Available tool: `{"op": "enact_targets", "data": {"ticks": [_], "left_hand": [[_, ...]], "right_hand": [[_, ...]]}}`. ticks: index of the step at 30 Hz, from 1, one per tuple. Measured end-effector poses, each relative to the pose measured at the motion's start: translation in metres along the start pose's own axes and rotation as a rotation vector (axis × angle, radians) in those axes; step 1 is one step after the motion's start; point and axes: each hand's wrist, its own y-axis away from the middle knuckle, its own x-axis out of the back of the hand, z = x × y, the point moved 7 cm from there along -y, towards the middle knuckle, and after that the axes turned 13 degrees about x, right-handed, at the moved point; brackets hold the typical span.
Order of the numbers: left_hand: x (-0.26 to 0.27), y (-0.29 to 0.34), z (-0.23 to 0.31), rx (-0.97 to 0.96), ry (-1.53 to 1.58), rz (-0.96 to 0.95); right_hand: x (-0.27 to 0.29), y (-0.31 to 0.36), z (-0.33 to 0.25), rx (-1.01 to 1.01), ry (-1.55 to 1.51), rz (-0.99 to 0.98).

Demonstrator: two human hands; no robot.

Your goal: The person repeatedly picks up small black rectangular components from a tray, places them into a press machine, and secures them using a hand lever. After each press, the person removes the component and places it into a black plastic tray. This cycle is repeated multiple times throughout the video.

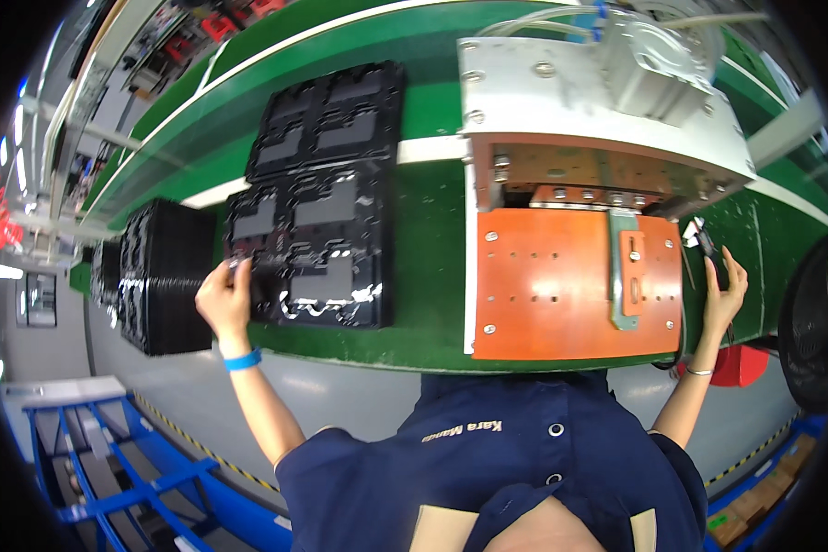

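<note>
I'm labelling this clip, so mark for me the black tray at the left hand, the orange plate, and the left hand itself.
black tray [327,253], head view, on its moulded middle.
orange plate [543,285], head view, on its bare flat face.
left hand [225,296], head view, on the back of the hand.

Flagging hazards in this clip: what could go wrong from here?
The left hand grips only the left edge of the near black tray, which could tilt or slide into the second tray behind it. The right hand holds a small dark item beside the orange plate under the metal fixture; fingers could get pinched.
</note>
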Motion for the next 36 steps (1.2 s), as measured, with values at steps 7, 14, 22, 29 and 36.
{"op": "enact_targets", "data": {"ticks": [7,14,22,29,36], "left_hand": [[0.042,0.040,0.221,-0.007,0.221,-0.175],[0.000,0.088,0.349,-0.341,0.529,-0.563],[0.006,0.101,0.321,-0.481,0.632,-0.674],[0.000,0.108,0.316,-0.609,0.704,-0.698],[-0.002,0.106,0.317,-0.606,0.790,-0.702]], "right_hand": [[0.051,-0.041,-0.115,0.048,-0.339,0.109],[0.058,-0.047,-0.269,0.559,-0.597,-0.220],[0.033,-0.039,-0.291,0.629,-0.497,-0.343],[0.027,-0.038,-0.302,0.706,-0.392,-0.361],[0.027,-0.041,-0.296,0.614,-0.430,-0.324]]}}
